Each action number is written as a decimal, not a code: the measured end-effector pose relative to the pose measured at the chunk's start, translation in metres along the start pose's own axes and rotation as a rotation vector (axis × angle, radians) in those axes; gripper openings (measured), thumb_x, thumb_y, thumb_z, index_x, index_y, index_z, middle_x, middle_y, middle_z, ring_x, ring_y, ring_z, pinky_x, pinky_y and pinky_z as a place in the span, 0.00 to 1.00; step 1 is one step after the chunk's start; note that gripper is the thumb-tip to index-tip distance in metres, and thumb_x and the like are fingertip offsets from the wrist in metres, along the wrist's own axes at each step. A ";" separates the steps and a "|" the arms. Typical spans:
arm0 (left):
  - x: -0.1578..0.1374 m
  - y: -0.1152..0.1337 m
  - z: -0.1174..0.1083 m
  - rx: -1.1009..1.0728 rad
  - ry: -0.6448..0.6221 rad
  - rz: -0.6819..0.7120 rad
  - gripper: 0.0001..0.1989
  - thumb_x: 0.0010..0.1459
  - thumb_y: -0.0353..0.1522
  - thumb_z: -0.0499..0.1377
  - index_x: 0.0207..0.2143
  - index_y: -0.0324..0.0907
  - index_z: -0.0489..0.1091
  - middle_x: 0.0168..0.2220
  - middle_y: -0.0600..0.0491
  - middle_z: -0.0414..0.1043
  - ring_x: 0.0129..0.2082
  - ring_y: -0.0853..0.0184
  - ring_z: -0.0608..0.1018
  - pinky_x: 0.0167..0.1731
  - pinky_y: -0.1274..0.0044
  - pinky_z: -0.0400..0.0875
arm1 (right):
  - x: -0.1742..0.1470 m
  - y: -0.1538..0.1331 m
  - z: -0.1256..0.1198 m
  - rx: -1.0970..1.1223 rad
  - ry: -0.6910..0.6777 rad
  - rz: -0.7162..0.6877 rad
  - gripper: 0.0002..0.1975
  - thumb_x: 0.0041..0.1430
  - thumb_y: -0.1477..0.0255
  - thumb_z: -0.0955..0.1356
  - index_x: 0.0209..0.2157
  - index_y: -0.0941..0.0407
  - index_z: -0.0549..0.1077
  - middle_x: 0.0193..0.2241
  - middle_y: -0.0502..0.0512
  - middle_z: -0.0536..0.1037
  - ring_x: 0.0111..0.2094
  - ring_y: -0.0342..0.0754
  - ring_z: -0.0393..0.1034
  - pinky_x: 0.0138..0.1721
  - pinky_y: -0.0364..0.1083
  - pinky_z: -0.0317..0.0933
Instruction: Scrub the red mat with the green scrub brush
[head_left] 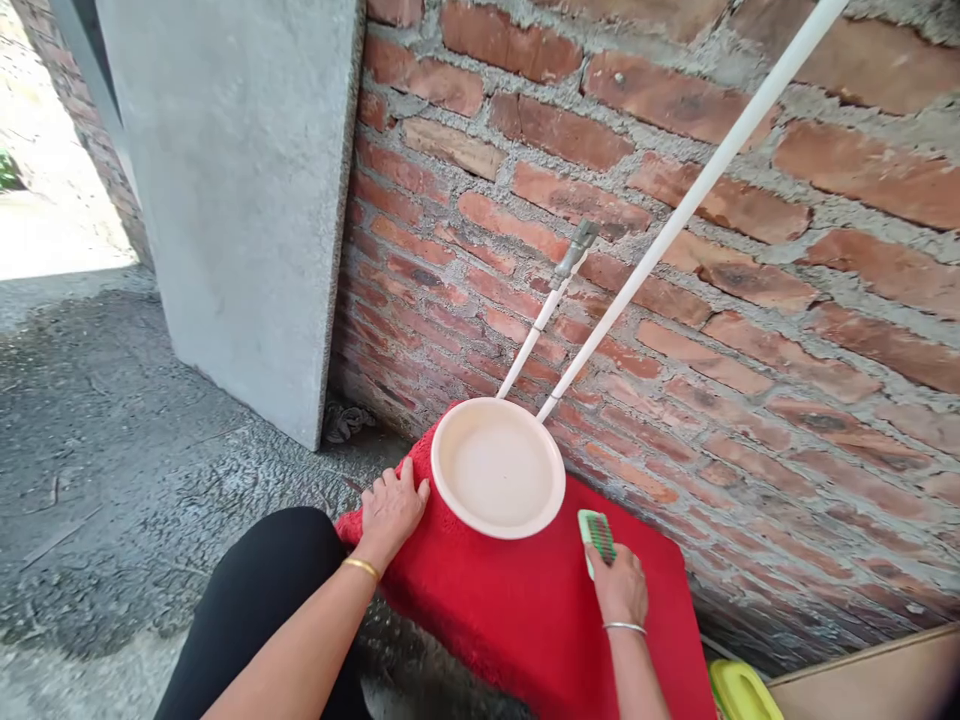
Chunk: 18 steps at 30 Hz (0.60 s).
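Note:
A pale cream basin (499,468) stands on a red cloth (480,590) in front of me; its inside looks smooth and pale. Just left of the basin, my left hand (394,510) rests palm down on the rough-textured part of the cloth, its fingers a little apart and bent. To the basin's right, my right hand (621,588) grips a scrub brush (598,540) with a light green body and darker green and reddish bristles. The bristles face up and to the right, above the cloth.
Behind the basin rises a brick wall (555,210) with a long white pipe (690,205) and a short capped pipe (529,345). A grey slab (240,200) leans at the left over wet, rough ground (187,500). A yellow plastic item (742,690) lies at the lower right.

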<state>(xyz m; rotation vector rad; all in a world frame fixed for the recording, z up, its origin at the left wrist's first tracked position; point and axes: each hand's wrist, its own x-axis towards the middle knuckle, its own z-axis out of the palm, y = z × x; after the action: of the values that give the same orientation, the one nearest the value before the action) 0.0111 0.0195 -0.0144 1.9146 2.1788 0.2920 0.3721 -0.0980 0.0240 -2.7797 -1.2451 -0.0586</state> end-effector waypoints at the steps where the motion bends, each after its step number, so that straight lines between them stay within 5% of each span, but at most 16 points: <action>1: 0.000 0.000 0.000 -0.006 0.000 -0.002 0.31 0.68 0.45 0.46 0.67 0.38 0.60 0.50 0.36 0.69 0.49 0.48 0.73 0.48 0.59 0.64 | 0.006 0.013 -0.006 -0.015 0.001 0.050 0.21 0.63 0.56 0.64 0.45 0.59 0.74 0.43 0.71 0.79 0.44 0.61 0.76 0.42 0.53 0.65; 5: 0.000 -0.001 0.002 0.002 0.004 0.001 0.31 0.68 0.45 0.46 0.66 0.38 0.60 0.50 0.37 0.69 0.48 0.49 0.73 0.47 0.60 0.64 | 0.017 0.031 -0.016 -0.035 0.010 0.126 0.24 0.65 0.56 0.63 0.46 0.63 0.73 0.42 0.76 0.78 0.43 0.65 0.76 0.42 0.55 0.66; 14: -0.001 -0.004 -0.001 0.062 -0.024 -0.001 0.31 0.69 0.46 0.44 0.67 0.38 0.58 0.50 0.36 0.69 0.48 0.48 0.74 0.47 0.60 0.65 | 0.011 -0.064 0.032 0.081 0.001 -0.220 0.19 0.64 0.57 0.66 0.48 0.54 0.74 0.46 0.61 0.76 0.49 0.56 0.71 0.51 0.48 0.61; 18: -0.002 -0.003 -0.007 0.060 -0.049 -0.006 0.32 0.69 0.46 0.44 0.68 0.38 0.57 0.51 0.35 0.69 0.49 0.47 0.74 0.48 0.58 0.65 | 0.043 -0.030 0.023 0.067 -0.001 -0.123 0.22 0.64 0.55 0.65 0.51 0.57 0.74 0.48 0.64 0.76 0.49 0.58 0.71 0.51 0.51 0.61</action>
<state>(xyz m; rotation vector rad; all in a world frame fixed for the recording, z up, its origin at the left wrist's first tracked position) 0.0065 0.0173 -0.0089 1.9244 2.1850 0.1786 0.3777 -0.0439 0.0067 -2.6447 -1.3904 -0.0233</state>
